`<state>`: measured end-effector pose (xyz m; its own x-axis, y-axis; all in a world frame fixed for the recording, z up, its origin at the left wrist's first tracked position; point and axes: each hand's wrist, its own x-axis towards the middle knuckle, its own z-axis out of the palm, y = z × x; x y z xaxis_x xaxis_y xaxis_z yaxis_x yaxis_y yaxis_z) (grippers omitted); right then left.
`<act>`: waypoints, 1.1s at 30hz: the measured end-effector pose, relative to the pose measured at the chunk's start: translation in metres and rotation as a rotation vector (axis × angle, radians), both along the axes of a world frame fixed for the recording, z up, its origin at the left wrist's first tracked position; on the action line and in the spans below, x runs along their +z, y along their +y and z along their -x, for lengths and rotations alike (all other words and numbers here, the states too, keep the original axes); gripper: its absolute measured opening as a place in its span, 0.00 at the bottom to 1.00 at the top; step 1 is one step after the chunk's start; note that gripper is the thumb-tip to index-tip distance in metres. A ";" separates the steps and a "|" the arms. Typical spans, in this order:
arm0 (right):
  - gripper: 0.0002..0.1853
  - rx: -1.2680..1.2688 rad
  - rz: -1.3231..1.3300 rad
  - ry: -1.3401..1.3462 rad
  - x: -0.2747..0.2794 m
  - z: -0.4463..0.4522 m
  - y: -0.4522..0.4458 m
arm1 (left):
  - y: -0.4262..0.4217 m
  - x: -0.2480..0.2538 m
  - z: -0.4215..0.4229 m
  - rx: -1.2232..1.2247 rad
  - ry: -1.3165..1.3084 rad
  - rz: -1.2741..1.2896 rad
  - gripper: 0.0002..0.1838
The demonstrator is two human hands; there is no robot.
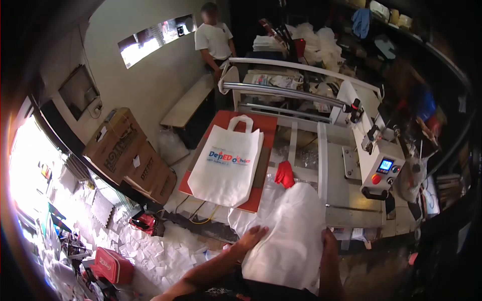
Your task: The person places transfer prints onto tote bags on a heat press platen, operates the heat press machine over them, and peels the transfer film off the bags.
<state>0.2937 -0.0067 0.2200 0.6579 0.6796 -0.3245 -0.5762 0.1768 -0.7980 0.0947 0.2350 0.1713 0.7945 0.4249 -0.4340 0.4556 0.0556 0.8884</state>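
Observation:
A plain white bag (288, 241) is in front of me, gripped at its sides. My left hand (252, 237) is at its left edge, with fingers and thumb against the material. On the right edge my right hand (328, 243) holds the bag, its fingers partly hidden. Just ahead, a white tote bag (228, 173) with blue and red "DepED" print lies flat on a red board (266, 143), its handles pointing away from me. A red cloth (284, 174) lies just beyond the bag I hold.
A press machine (379, 160) with rollers, a lit display and a red button stands to the right. Cardboard boxes (128, 155) lean at the left. Paper scraps (150, 256) and a red cooler box (113, 266) are on the floor. Another person (215, 40) stands at the back.

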 end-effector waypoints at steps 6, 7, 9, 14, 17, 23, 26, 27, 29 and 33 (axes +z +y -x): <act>0.17 -0.158 0.104 -0.146 0.047 -0.006 -0.001 | 0.043 0.083 -0.024 0.179 -0.330 -0.361 0.25; 0.14 -0.090 0.422 -0.594 0.043 -0.024 -0.006 | 0.042 0.118 -0.019 0.282 -0.401 -0.367 0.23; 0.14 -0.026 0.732 -1.050 0.049 -0.031 0.003 | 0.053 0.177 -0.004 0.200 -0.338 -0.410 0.19; 0.20 -0.222 0.309 -1.077 0.098 -0.004 0.048 | 0.084 0.203 0.020 0.344 -0.390 -0.624 0.17; 0.20 -0.212 0.150 -1.074 0.115 0.017 0.076 | 0.117 0.169 0.031 0.424 -0.367 -0.691 0.17; 0.22 -0.095 -0.166 -0.925 0.119 0.044 0.133 | 0.175 0.131 0.068 0.493 -0.455 -0.433 0.18; 0.25 -0.102 -0.138 -0.892 0.121 0.051 0.167 | 0.207 0.144 0.083 0.515 -0.490 -0.458 0.19; 0.26 -0.068 -0.091 -0.873 0.119 0.051 0.179 | 0.223 0.138 0.085 0.508 -0.502 -0.468 0.19; 0.24 -0.093 -0.094 -0.838 0.114 0.054 0.209 | 0.256 0.120 0.089 0.529 -0.562 -0.360 0.17; 0.14 -0.071 0.305 -1.027 0.096 0.017 0.289 | 0.315 0.136 0.068 0.468 -0.475 -0.751 0.24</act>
